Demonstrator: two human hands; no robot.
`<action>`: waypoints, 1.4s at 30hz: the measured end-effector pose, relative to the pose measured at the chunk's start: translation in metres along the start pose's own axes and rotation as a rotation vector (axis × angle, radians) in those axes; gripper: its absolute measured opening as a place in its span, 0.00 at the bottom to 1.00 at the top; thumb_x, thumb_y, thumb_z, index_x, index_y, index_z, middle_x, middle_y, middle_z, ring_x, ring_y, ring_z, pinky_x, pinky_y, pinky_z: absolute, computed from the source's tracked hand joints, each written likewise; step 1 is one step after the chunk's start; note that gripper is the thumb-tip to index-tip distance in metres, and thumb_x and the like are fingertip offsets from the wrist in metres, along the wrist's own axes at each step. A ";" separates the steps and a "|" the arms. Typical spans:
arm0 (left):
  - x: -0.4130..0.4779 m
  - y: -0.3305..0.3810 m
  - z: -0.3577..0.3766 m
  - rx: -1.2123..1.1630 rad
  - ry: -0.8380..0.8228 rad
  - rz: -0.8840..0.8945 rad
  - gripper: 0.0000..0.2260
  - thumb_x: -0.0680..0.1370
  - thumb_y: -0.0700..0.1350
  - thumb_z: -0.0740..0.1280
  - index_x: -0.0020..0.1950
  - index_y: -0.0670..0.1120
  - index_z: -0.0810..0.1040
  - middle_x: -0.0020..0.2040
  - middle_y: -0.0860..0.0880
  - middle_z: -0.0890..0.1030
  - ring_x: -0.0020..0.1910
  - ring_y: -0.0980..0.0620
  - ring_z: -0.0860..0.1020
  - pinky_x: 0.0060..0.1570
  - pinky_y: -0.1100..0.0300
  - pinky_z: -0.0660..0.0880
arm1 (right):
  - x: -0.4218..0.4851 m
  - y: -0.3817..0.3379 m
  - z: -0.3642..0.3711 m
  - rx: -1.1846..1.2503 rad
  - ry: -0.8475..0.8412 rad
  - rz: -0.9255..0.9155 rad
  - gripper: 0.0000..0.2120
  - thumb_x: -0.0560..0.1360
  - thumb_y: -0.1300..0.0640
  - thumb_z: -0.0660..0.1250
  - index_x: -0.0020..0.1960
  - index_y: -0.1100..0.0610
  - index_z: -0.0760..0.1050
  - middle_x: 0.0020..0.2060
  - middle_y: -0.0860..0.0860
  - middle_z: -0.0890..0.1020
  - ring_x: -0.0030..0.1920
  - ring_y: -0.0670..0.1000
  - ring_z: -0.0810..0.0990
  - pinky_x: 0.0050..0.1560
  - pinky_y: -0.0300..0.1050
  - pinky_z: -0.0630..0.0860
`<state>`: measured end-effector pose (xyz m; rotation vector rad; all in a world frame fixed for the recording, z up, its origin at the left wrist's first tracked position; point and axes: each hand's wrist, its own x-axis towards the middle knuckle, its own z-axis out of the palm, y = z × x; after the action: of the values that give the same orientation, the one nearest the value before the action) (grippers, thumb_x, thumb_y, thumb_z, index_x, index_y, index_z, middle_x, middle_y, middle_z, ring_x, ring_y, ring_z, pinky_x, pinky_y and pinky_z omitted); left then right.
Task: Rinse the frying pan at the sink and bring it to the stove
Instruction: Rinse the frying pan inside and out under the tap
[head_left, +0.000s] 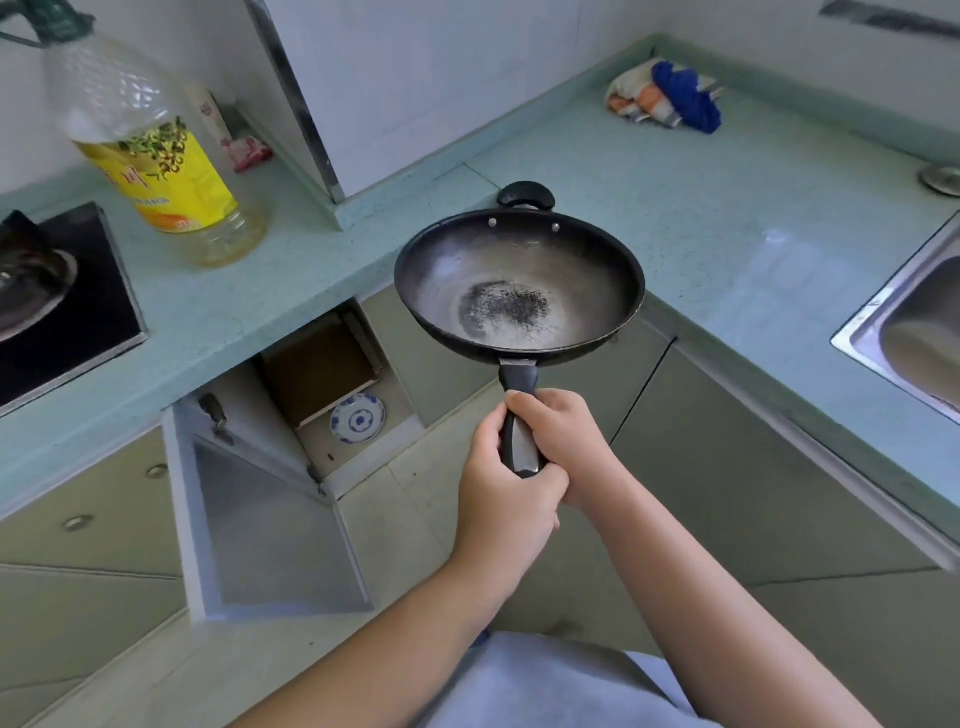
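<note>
A black frying pan (519, 283) hangs level in the air in front of the corner of the teal counter, with a dark worn patch in its middle. Both hands grip its black handle: my left hand (506, 486) wraps the end from the left, and my right hand (563, 441) holds it from the right, slightly higher up. The steel sink (906, 332) lies at the right edge of the view. The black stove (57, 306) with its burner sits at the left edge.
A big oil bottle (156, 150) with a yellow label stands on the counter (727, 218) beside the stove. Crumpled cloths (667, 96) lie in the far corner. Below the counter a cabinet door (270, 535) stands open, with a blue-and-white plate (358, 418) inside.
</note>
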<state>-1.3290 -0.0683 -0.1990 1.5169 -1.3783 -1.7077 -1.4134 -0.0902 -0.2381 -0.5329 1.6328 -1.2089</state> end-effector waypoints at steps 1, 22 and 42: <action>-0.003 0.001 0.006 0.007 -0.011 0.012 0.26 0.71 0.31 0.62 0.56 0.61 0.68 0.42 0.55 0.79 0.17 0.59 0.70 0.21 0.64 0.69 | -0.002 -0.002 -0.007 0.006 0.006 -0.017 0.15 0.75 0.60 0.62 0.31 0.58 0.61 0.27 0.53 0.65 0.26 0.49 0.65 0.27 0.39 0.62; -0.009 -0.003 0.190 0.110 -0.532 0.183 0.28 0.68 0.36 0.67 0.60 0.62 0.69 0.51 0.50 0.82 0.33 0.51 0.74 0.33 0.63 0.73 | -0.027 0.008 -0.216 0.005 0.525 -0.188 0.15 0.76 0.60 0.62 0.32 0.57 0.64 0.29 0.54 0.68 0.31 0.49 0.66 0.33 0.44 0.63; 0.054 0.003 0.378 0.314 -0.919 0.054 0.32 0.68 0.38 0.67 0.70 0.56 0.66 0.48 0.46 0.82 0.30 0.55 0.75 0.32 0.63 0.72 | 0.023 0.027 -0.393 0.286 0.871 -0.039 0.18 0.77 0.65 0.61 0.30 0.57 0.62 0.14 0.43 0.68 0.16 0.38 0.67 0.20 0.29 0.64</action>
<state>-1.6945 0.0229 -0.2642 0.7835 -2.1743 -2.3621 -1.7673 0.0806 -0.2698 0.1936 2.0892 -1.8129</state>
